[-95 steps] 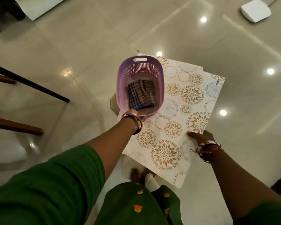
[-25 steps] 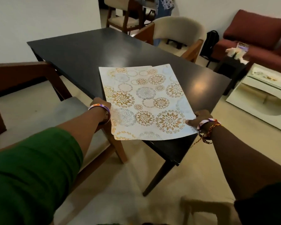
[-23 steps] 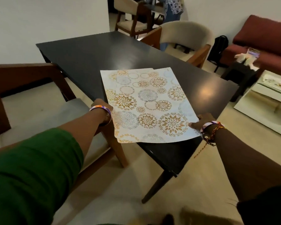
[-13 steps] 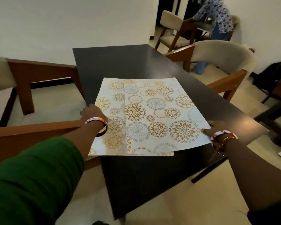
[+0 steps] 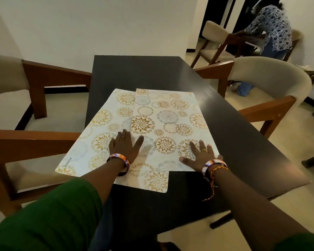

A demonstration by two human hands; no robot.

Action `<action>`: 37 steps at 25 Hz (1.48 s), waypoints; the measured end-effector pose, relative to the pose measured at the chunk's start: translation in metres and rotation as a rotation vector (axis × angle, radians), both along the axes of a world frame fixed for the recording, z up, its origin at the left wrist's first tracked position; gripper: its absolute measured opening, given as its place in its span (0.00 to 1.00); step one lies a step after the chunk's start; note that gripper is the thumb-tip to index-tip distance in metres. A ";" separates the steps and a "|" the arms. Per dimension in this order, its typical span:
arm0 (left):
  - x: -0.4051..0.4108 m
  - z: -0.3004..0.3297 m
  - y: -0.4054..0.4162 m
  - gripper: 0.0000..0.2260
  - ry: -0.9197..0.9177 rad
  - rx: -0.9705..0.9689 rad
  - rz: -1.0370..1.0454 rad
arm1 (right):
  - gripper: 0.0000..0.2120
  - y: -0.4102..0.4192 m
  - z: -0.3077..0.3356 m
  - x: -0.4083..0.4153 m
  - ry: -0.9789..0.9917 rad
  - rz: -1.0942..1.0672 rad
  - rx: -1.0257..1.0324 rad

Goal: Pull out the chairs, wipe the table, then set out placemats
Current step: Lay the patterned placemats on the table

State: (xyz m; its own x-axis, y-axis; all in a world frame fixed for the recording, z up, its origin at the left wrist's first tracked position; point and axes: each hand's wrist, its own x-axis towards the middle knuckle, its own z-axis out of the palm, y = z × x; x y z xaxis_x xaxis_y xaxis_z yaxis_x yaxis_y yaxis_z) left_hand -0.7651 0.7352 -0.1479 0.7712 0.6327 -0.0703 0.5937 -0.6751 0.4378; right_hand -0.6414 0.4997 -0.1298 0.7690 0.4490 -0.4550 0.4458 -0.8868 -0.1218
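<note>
Head view gives us a dark surface (image 5: 152, 75) with a fanned stack of patterned placemats (image 5: 163, 120) lying near its close end, the lower ones jutting out to the left and toward us, one corner hanging past the left edge. Our left hand (image 5: 124, 147) lies flat on the stack, fingers straight and spread, gripping nothing. Our right hand (image 5: 200, 153) presses flat on the top mat's near right corner (fingers likewise splayed, nothing held). Cushioned wooden chairs stand off each side: one at left (image 5: 34, 138), one at right (image 5: 268, 91). Farther back, another person (image 5: 272, 28) bends over a third chair (image 5: 214, 35).
</note>
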 end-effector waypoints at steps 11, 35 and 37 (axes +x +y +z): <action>0.080 0.013 -0.005 0.34 0.081 -0.128 0.683 | 0.44 -0.008 -0.017 0.139 0.012 0.073 -0.014; 0.274 -0.008 -0.062 0.33 0.223 0.113 -0.069 | 0.39 0.004 -0.007 0.325 -0.099 0.153 0.172; 0.283 -0.011 -0.061 0.33 0.215 0.100 -0.032 | 0.39 0.006 -0.007 0.336 -0.085 0.156 0.169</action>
